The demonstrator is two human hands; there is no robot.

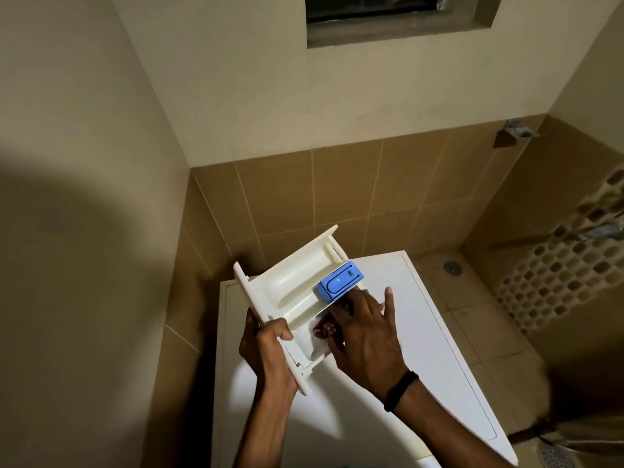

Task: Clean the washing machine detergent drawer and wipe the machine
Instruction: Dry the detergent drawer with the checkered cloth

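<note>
Drawer [297,285]: white, out of the machine, held in the air at centre frame above the machine [422,332] top. It is tilted, with the front panel end at lower left and the rear end pointing to upper right. No contact between drawer and machine top is seen.

Left hand [266,352]: wrapped around the front panel end from below. The thumb is hooked over the drawer's near edge and the fingers are hidden behind the panel. The grip is closed and firm.

Right hand [368,336]: seen from the back, reaching into the compartment on the drawer's lower right side. The fingers are curled down onto a dark reddish cloth [324,329], which is held bunched against the compartment floor. One outer digit is extended straight, clear of the drawer. A black band [401,390] is worn at the wrist.

Insert [340,281]: blue, seated in the drawer on its right side, just above the right hand's fingertips. The larger compartment to its left is pale and holds nothing visible.

Machine: white flat top, filling the lower centre of the frame, set into a corner of tan tiled wall [337,187].

Surroundings: a dark window [398,11] is at top centre. A round floor drain [451,267] is noted right of the machine. A tap [604,231] projects from a patterned mosaic strip [557,275] at the right edge. A small fitting [515,130] is fixed high on the right wall; detail is too small to tell. The lighting is dim, with a large shadow across the left wall.
</note>
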